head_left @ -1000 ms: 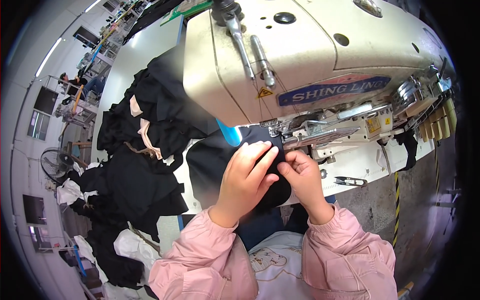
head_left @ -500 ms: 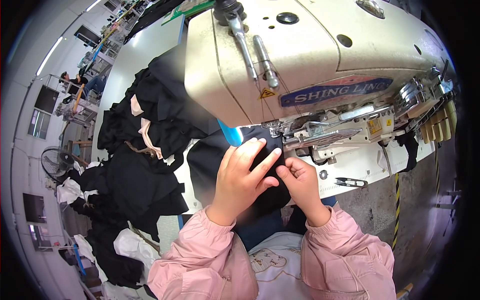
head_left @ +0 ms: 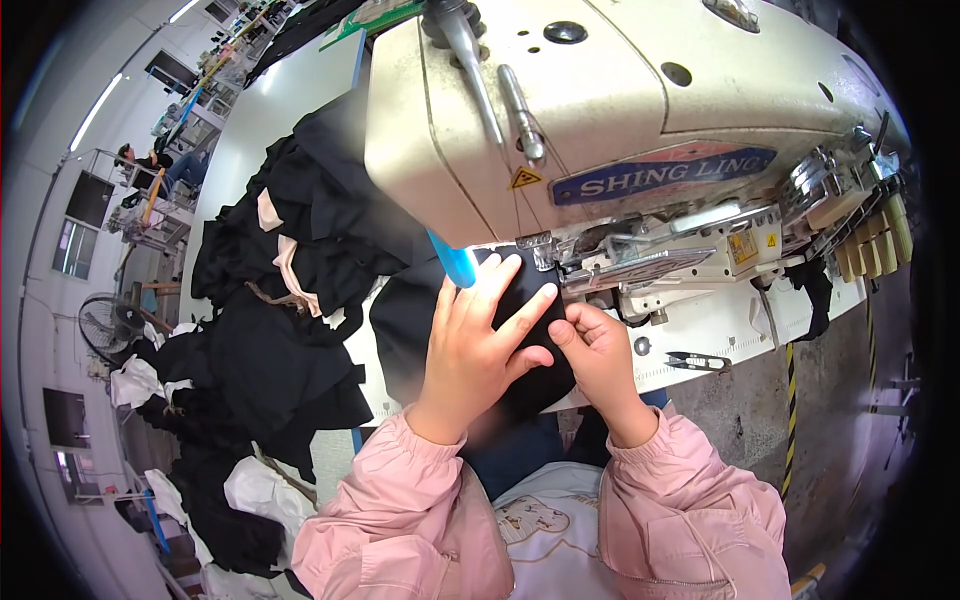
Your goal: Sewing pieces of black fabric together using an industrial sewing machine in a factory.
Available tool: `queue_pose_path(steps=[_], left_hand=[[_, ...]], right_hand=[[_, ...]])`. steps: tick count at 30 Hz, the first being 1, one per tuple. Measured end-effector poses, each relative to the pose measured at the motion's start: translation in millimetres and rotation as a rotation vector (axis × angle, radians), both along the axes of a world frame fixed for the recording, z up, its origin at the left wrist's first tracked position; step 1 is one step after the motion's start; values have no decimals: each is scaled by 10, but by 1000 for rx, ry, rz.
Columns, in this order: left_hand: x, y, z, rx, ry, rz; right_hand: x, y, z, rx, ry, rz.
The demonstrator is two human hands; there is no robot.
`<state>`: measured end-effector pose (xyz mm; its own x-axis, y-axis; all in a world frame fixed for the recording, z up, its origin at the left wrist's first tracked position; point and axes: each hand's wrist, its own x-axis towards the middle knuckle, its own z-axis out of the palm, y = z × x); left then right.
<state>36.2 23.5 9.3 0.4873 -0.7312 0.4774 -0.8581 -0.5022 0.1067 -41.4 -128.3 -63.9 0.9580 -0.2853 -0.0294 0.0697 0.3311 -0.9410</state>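
A piece of black fabric (head_left: 398,318) lies under the head of a cream sewing machine (head_left: 520,90). My left hand (head_left: 470,345) rests flat on the fabric with its fingers spread, the fingertips close to the needle and presser foot (head_left: 543,256). A blue strip (head_left: 455,262) hangs from the machine beside those fingertips. To the right, my right hand (head_left: 603,362) pinches the fabric's right edge between thumb and bent fingers, just in front of the presser foot. The fabric's front end drops over the table edge toward my lap.
A heap of black fabric pieces (head_left: 280,350) with white scraps fills the left side. Thread snips (head_left: 698,362) lie on the white tabletop (head_left: 740,342) at the right. A metal folder plate (head_left: 650,268) juts out beside the needle. Farther left stand a fan (head_left: 108,325) and a seated person (head_left: 160,160).
Both hands have moved slightly forward with the fabric, the left fingertips coming nearer the needle area. The whole view has shifted a little. Both hands keep the same posture.
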Motion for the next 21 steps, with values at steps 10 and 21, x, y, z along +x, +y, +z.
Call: queue_pose_path(steps=[10, 21], left_hand=[[-25, 10, -35, 26, 41, -18], [34, 42, -63, -17, 134, -38]], right_hand=[[21, 14, 14, -19, 5, -27], [-58, 386, 107, 434, 43, -213]])
